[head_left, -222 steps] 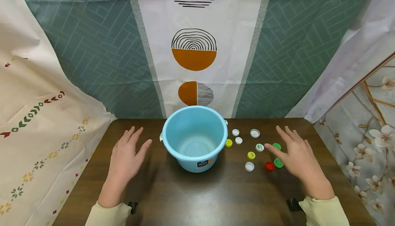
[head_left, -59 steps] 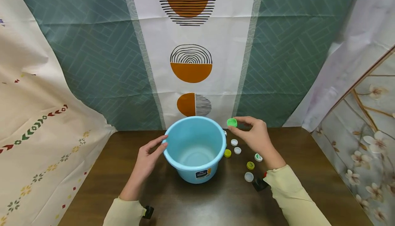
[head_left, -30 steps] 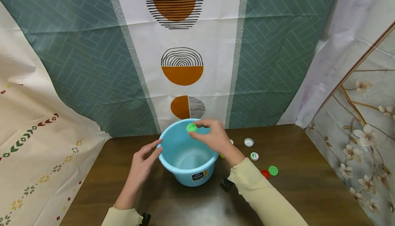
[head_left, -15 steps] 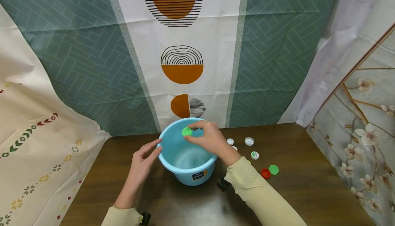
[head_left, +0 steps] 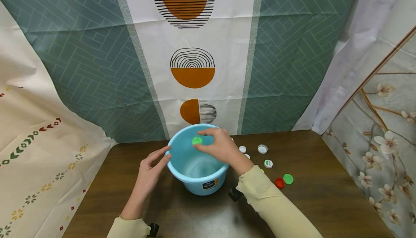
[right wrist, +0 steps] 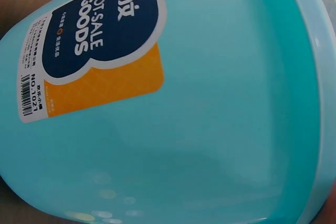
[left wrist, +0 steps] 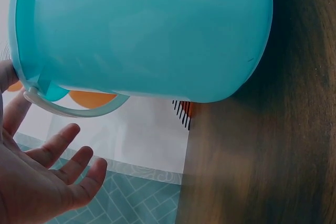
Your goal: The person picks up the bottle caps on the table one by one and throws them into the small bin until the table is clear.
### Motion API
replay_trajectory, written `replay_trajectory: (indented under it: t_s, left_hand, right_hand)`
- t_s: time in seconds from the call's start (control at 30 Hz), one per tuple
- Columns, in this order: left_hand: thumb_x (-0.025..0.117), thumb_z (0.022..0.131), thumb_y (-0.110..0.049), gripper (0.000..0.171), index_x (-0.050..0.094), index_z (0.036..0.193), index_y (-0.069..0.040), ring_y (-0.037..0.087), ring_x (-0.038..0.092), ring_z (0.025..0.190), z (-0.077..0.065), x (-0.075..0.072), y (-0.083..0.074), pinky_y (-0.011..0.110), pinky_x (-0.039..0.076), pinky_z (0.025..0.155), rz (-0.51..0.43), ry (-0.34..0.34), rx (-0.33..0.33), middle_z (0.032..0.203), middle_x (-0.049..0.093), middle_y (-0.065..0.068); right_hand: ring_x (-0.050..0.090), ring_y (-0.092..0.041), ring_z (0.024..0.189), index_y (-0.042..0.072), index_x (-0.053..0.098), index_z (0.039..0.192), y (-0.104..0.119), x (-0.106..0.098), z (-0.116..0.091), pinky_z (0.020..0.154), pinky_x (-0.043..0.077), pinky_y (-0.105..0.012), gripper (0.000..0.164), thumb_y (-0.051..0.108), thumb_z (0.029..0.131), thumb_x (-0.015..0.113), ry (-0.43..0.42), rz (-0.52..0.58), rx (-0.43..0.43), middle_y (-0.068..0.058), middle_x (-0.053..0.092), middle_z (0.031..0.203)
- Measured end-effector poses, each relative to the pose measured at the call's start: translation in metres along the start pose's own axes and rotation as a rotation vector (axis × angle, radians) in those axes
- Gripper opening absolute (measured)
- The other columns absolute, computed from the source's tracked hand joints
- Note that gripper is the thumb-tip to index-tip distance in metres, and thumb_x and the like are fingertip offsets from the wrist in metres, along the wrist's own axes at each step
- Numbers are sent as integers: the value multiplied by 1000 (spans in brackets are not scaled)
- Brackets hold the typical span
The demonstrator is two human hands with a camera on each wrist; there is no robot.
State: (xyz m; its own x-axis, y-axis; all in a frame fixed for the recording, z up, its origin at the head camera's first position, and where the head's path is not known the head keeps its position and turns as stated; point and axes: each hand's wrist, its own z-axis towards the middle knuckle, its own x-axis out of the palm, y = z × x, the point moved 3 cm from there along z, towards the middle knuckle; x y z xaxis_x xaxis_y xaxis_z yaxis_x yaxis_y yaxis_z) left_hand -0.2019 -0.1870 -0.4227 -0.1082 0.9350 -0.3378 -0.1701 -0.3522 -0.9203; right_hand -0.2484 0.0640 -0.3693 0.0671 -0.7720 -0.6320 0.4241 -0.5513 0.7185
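A light-blue plastic bucket (head_left: 204,185) stands upright on the table. My left hand (head_left: 150,169) holds its rim at the left with thumb and index finger; in the left wrist view the other fingers (left wrist: 73,163) spread loosely below the white handle (left wrist: 79,111). Over the bucket's mouth hovers my right hand (head_left: 219,146), thumb and index finger parted. A green bottle cap (head_left: 197,141) is just by the thumb tip, with a gap between it and the index finger. In the right wrist view the bucket wall (right wrist: 220,103) with its label fills the picture, and the right hand is hidden.
Right of the bucket on the brown wooden table (head_left: 312,194) lie a red cap (head_left: 279,183), another green cap (head_left: 288,178), a clear-white cap (head_left: 262,148), a white cap with green print (head_left: 268,163) and several more partly behind the right arm. Patterned cloths hang behind.
The right hand has carried the green cap from the table's right side over the bucket. Since half a second ago its fingers parted and the cap dropped slightly. The left hand has come to the rim.
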Motion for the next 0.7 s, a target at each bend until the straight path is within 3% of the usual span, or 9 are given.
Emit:
replay_trajectory:
  t_s: [0.13, 0.5, 0.7]
  left_hand:
    - [64, 86, -43, 36, 63, 120, -32, 8, 49, 120, 0, 0, -1, 20, 44, 90, 1, 1, 4, 127, 57, -9]
    - [64, 86, -42, 35, 63, 120, -32, 8, 50, 120, 0, 0, 1, 18, 44, 89, -2, 0, 15, 126, 57, -9]
    - [64, 86, -43, 35, 63, 120, -32, 8, 49, 120, 0, 0, 2, 22, 44, 91, 3, 1, 10, 126, 57, -10]
  right_hand:
    - [52, -11, 120, 33, 63, 118, -1, -2, -1, 93, 48, -37, 50, 56, 74, 71, 7, 24, 15, 13, 62, 122]
    - [54, -8, 118, 34, 64, 116, -2, -4, -1, 94, 48, -35, 46, 56, 75, 70, -2, 31, -7, 16, 63, 119]
    - [52, -8, 119, 38, 64, 114, -3, -10, -4, 95, 47, -37, 42, 54, 76, 70, -15, 29, 32, 16, 61, 120]
